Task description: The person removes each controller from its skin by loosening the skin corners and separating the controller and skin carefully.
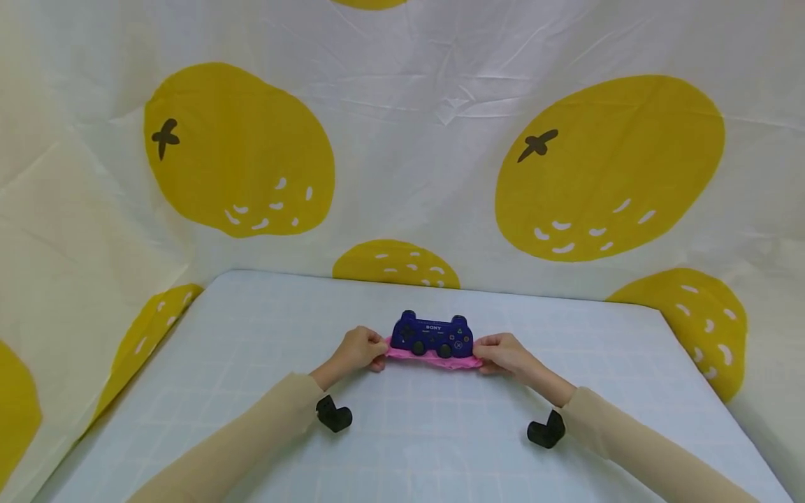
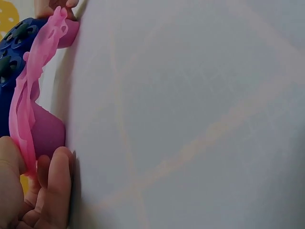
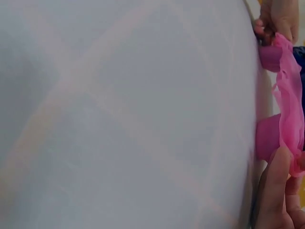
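Observation:
A dark blue game controller (image 1: 432,337) marked SONY faces up between the two hands. Bunched along its near side is a soft pink silicone cover (image 1: 434,359), which also wraps the grips, as the left wrist view shows with the pink cover (image 2: 47,133). At the controller's left end the left hand (image 1: 360,349) pinches the cover's edge between thumb and fingers. The right hand (image 1: 503,353) pinches the opposite end; in the right wrist view its thumb and fingers hold the pink cover (image 3: 289,102). The controller's underside is hidden.
A pale checked cloth covers the table (image 1: 434,440) beneath the hands. Behind and at both sides hangs a white curtain (image 1: 402,154) printed with yellow fruit. Small black devices (image 1: 335,414) sit at the wrists.

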Action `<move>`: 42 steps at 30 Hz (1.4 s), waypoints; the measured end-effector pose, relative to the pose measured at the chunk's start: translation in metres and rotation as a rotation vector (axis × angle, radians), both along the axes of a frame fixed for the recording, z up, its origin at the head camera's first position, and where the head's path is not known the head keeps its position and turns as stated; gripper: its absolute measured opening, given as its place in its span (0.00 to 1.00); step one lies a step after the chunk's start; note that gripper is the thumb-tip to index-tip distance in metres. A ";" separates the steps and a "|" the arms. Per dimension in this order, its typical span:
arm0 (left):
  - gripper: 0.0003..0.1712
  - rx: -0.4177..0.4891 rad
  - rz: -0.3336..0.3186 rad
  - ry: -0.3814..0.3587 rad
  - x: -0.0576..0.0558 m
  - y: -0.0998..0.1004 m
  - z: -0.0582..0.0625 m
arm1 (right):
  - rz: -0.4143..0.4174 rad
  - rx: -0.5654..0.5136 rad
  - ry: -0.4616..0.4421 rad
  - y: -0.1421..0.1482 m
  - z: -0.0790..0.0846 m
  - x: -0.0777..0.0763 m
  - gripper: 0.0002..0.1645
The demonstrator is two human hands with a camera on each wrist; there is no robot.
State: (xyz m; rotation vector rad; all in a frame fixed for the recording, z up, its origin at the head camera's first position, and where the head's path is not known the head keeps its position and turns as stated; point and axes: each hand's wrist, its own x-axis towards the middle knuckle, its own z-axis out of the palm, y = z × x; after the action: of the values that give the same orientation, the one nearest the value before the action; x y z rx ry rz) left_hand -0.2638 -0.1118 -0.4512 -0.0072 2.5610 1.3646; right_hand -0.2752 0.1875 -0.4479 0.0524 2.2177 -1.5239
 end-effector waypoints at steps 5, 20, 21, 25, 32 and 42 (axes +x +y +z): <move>0.07 -0.038 -0.012 0.012 0.001 0.000 0.001 | -0.013 0.008 0.019 -0.002 -0.001 0.002 0.18; 0.09 -0.121 -0.042 -0.033 -0.008 -0.002 0.006 | -0.030 0.119 0.062 -0.004 0.001 -0.001 0.14; 0.09 -0.131 -0.045 -0.029 -0.008 -0.002 0.006 | -0.026 0.126 0.065 -0.004 0.001 -0.001 0.14; 0.09 -0.122 -0.036 -0.035 -0.006 -0.003 0.004 | -0.031 0.153 0.049 -0.003 0.000 -0.001 0.17; 0.06 -0.050 0.017 0.007 -0.002 0.000 0.000 | -0.022 0.140 0.011 0.001 0.001 0.000 0.22; 0.10 0.008 0.028 -0.046 -0.002 0.003 0.000 | -0.063 0.109 -0.020 0.001 0.002 -0.002 0.26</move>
State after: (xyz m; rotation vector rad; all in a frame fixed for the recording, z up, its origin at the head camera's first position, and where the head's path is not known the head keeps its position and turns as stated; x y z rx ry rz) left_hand -0.2657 -0.1093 -0.4509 -0.0730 2.5264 1.3686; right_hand -0.2770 0.1882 -0.4455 0.1717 2.3009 -1.4274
